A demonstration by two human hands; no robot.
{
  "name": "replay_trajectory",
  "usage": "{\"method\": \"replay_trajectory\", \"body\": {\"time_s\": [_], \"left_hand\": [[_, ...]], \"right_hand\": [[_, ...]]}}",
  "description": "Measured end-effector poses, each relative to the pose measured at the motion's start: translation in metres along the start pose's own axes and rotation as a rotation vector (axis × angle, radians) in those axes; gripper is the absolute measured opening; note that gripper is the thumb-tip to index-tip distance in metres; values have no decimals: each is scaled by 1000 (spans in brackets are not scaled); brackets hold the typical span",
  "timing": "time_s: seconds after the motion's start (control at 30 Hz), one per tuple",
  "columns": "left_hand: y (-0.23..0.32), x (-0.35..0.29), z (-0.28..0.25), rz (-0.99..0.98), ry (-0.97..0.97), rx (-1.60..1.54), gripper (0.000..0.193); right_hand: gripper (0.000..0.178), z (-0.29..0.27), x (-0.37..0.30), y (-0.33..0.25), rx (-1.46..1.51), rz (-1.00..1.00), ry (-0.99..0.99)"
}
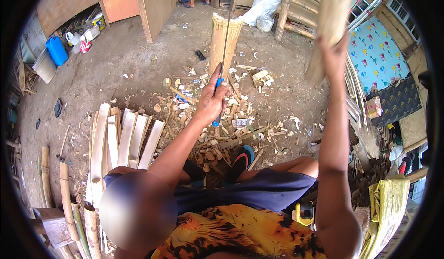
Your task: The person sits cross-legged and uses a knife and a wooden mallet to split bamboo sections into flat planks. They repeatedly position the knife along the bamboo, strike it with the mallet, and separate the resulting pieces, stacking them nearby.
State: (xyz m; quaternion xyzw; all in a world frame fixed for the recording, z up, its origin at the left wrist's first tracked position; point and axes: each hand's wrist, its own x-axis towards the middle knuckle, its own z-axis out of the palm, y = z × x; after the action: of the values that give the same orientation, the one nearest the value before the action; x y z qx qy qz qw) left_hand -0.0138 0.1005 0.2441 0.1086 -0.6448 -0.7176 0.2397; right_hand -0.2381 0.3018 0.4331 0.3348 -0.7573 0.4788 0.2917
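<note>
The left hand (210, 102) grips the blue-handled knife (224, 51), blade set vertically into the upright bamboo section (221, 39), while the right hand (334, 55), fingers closed, holds a wooden billet (329, 18) raised above-right.

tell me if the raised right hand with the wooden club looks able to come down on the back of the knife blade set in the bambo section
Probably yes. The right hand holds the wooden club high, right of the bamboo section; nothing lies between. The left hand grips the knife handle lower down, clear of the blade's top.

A blurred patch (138, 212) hides the left knee; the wooden club (329, 25) is seemingly motion-smeared.
</note>
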Motion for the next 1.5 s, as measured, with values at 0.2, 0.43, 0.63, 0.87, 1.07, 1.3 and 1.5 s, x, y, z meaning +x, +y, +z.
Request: {"method": "replay_trajectory", "body": {"time_s": [0.2, 0.43, 0.63, 0.87, 1.07, 1.3, 1.5], "left_hand": [[15, -8, 5, -49, 2, 43, 62], [-6, 2, -22, 20, -4, 309, 61], [-72, 25, -33, 147, 26, 403, 60], [-149, 12, -73, -148, -24, 719, 60], [-189, 16, -85, -239, 31, 672, 47], [-230, 44, -83, -345, 38, 671, 40], [-280, 37, -98, -377, 39, 879, 40]], "right_hand": [[97, 68, -3, -53, -401, -110, -388], [102, 70, -36, -39, -285, -74, -521], [89, 70, 4, -85, 183, -170, -73], [108, 157, -163, 52, -508, 158, -1092], [106, 157, -103, 2, 66, 126, -662], [102, 216, -107, 40, 42, -64, -388], [99, 254, -223, 137, -206, 263, -1091]]}}
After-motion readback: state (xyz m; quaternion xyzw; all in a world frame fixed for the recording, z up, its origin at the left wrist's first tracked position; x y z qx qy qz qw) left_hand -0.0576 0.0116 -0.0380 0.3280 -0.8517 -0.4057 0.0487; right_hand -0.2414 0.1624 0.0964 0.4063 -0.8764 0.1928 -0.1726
